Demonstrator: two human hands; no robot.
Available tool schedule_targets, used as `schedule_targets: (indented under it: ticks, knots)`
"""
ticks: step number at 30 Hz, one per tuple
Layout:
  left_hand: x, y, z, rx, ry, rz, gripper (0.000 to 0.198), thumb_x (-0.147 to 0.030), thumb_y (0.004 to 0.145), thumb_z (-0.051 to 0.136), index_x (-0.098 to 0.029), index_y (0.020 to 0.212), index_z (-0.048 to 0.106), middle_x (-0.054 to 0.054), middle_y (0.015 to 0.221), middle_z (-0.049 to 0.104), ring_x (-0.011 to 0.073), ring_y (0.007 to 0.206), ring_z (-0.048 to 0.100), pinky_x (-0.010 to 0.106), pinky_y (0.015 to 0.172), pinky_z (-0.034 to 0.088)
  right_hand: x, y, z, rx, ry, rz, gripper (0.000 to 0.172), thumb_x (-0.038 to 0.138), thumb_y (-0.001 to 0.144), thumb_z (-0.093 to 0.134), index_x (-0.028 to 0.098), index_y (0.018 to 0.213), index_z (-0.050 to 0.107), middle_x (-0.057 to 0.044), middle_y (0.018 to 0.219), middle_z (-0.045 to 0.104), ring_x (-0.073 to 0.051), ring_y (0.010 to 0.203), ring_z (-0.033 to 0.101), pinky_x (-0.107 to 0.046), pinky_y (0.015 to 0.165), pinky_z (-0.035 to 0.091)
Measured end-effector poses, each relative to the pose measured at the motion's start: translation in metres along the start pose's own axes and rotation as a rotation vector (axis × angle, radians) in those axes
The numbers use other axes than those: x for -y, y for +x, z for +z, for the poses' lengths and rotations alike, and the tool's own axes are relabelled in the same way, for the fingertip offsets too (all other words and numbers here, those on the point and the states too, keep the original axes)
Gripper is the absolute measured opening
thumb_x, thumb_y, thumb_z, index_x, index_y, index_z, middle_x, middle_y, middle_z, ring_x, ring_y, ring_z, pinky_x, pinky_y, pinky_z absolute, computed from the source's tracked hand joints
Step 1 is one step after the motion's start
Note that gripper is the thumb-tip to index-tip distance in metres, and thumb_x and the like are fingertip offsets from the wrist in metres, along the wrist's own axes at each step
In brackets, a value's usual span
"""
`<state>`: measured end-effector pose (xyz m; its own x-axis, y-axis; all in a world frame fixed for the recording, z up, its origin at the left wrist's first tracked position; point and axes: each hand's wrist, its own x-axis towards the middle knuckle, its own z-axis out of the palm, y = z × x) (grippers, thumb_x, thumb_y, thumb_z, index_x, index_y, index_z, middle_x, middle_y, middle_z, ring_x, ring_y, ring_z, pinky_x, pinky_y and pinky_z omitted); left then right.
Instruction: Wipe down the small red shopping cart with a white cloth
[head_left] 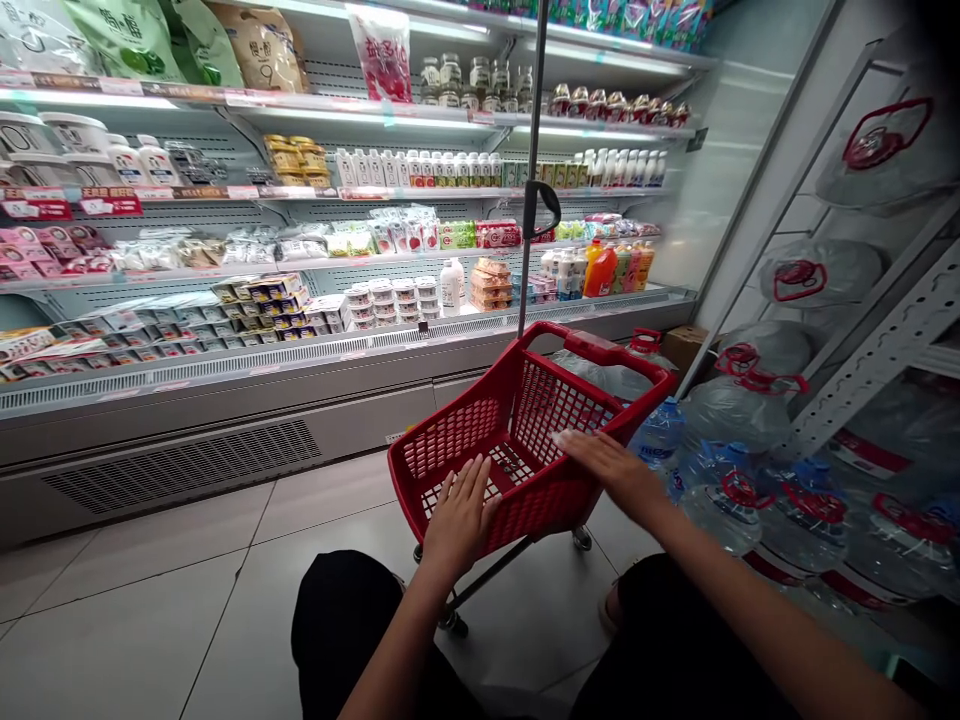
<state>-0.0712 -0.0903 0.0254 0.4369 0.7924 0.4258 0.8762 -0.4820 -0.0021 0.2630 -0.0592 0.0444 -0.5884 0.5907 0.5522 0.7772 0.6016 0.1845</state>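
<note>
A red plastic shopping cart point(431, 437) with latticed walls stands in front of me, its handle towards the right. My left hand point(461, 508) is at the basket's near rim, fingers stretched out and lying side by side over the edge. Further right, my right hand point(600, 460) reaches over the same near side with straight fingers. Something small and whitish shows at its fingertips; I cannot make out what it is. The basket's latticed floor shows between my hands, with no goods visible on it.
Behind the cart runs a refrigerated display case point(225, 400) with yogurt cups, bottles and pouches. A black door handle point(541, 210) stands above the cart. At right are several large water bottles point(727, 495) with red carrying handles, beside a white perforated rack post point(870, 350). Pale floor tiles point(142, 620) lie at left.
</note>
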Motion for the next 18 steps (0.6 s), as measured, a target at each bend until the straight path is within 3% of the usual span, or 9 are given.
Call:
schedule_targets:
  ticks: [4,7,9,11,15,18]
  knots:
    - [-0.002,-0.002,-0.001,0.007,-0.008,-0.002,0.064,-0.045,0.111,0.029,-0.024,0.167,0.008,0.006,0.166,0.039,0.0213,0.153,0.037,0.048,0.123,0.037,-0.078,-0.018,-0.014,-0.088,-0.124,0.164,0.076,0.000,0.096,0.027,0.030,0.165,0.023,0.000,0.162,0.044,-0.019,0.147,0.045,-0.046,0.125,0.035]
    - [-0.009,0.000,0.000,0.012,-0.016,-0.017,0.062,-0.046,0.111,0.029,-0.021,0.167,0.014,0.006,0.166,0.039,0.0211,0.153,0.037,0.046,0.123,0.038,-0.108,-0.020,-0.012,-0.180,-0.201,0.307,0.077,-0.001,0.094,0.029,0.029,0.165,0.027,-0.002,0.160,0.047,-0.020,0.146,0.047,-0.047,0.124,0.036]
    - [-0.014,0.001,0.002,0.000,-0.010,-0.024,0.061,-0.045,0.111,0.029,-0.019,0.166,0.018,0.006,0.165,0.040,0.0211,0.153,0.037,0.045,0.123,0.038,-0.099,-0.013,-0.005,-0.213,-0.201,0.364,0.078,-0.001,0.092,0.031,0.028,0.165,0.027,-0.002,0.160,0.048,-0.021,0.146,0.046,-0.048,0.124,0.036]
    - [-0.018,0.003,0.004,-0.022,0.007,-0.028,0.060,-0.043,0.111,0.030,-0.018,0.166,0.019,0.006,0.165,0.041,0.0214,0.152,0.039,0.045,0.123,0.038,-0.068,-0.004,0.005,-0.204,-0.157,0.342,0.078,-0.001,0.092,0.032,0.027,0.165,0.026,-0.003,0.161,0.047,-0.022,0.147,0.045,-0.048,0.124,0.036]
    - [-0.021,0.004,0.006,-0.057,0.053,-0.037,0.061,-0.038,0.111,0.033,-0.019,0.166,0.017,0.006,0.164,0.042,0.0228,0.151,0.040,0.049,0.123,0.038,0.012,0.012,0.020,-0.108,-0.011,0.112,0.078,-0.001,0.094,0.029,0.026,0.166,0.020,-0.004,0.162,0.044,-0.019,0.147,0.045,-0.046,0.125,0.036]
    - [-0.019,0.003,0.005,-0.061,0.072,-0.049,0.062,-0.038,0.110,0.034,-0.021,0.166,0.015,0.006,0.164,0.042,0.0235,0.151,0.041,0.051,0.122,0.039,0.022,0.014,0.017,-0.047,0.028,-0.002,0.076,0.000,0.096,0.030,0.027,0.167,0.017,-0.002,0.162,0.045,-0.017,0.147,0.045,-0.044,0.126,0.035]
